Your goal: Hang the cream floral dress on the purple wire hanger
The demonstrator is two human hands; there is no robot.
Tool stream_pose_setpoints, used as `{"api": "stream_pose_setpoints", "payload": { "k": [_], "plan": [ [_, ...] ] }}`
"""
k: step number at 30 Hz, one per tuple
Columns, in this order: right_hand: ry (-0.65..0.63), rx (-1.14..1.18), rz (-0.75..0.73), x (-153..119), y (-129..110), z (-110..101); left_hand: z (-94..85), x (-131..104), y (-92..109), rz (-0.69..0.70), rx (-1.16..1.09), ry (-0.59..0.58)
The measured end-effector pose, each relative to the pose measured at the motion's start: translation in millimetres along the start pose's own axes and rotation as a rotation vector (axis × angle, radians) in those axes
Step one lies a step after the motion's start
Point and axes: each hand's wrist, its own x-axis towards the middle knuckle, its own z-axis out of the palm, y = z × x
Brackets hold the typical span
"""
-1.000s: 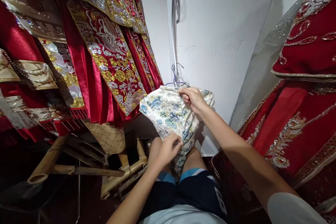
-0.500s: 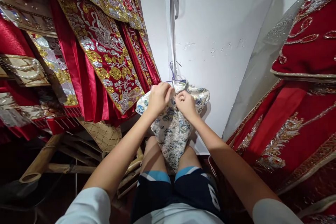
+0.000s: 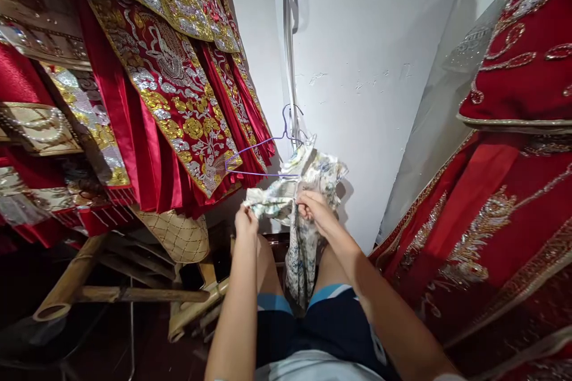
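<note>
Plainly, both sets of fingers are clamped on cloth: the left hand (image 3: 246,223) pinches the outer edge of the floral garment (image 3: 324,175), while the right hand (image 3: 313,208) has its fingers curled on the front of it, to the right of that pinch. The garment spans the gap between them, rises beyond the right fingers and drops below them. Ahead of the left fingertips, one end of the purple hanger (image 3: 268,175) juts out bare; its other end goes out of sight under cloth, beyond the right fingers. A light pinch with the fabric spread and slack would seem best, so that no seam strains and the hanger does not tip. Easing the cloth around that bare end, rather than tugging, should avoid a snag; the red embroidered robe (image 3: 187,113), beyond the left fingers, deserves clearance too.
</note>
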Motion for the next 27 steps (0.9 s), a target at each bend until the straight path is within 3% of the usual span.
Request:
{"api": "stream_pose_setpoints", "payload": {
  "k": [3, 5, 9, 12, 15, 18, 20, 24, 27],
  "plan": [
    [0.138, 0.09, -0.021, -28, 24, -22, 13.2, -50, -24, -0.123, -0.143, 0.053],
    [0.234, 0.108, -0.024, -44, 38, -45, 20.4, -72, -24, -0.166, -0.222, 0.039],
    [0.308, 0.044, 0.019, -54, 50, -80, 34.6, -96, 5, -0.179, -0.326, -0.086],
    [0.298, 0.008, 0.012, -49, 49, -71, 49.3, -113, 33, -0.163, -0.351, -0.224],
    [0.174, 0.093, 0.048, -44, 45, -43, 60.0, -136, 55, -0.037, -0.196, -0.443],
    [0.002, 0.313, 0.193, -41, 32, -23, 57.1, -147, 70, 0.182, 0.089, -0.631],
    [-0.109, 0.388, 0.3, -39, 18, -18, 49.5, -138, 76, 0.245, 0.187, -0.655],
    [-0.434, 0.26, 0.418, -33, -17, -20, 37.2, -94, 81, 0.27, 0.194, -0.539],
    [-0.752, -0.053, 0.402, -23, -43, -29, 32.7, -74, 72, 0.182, 0.141, -0.716]
  ]
}}
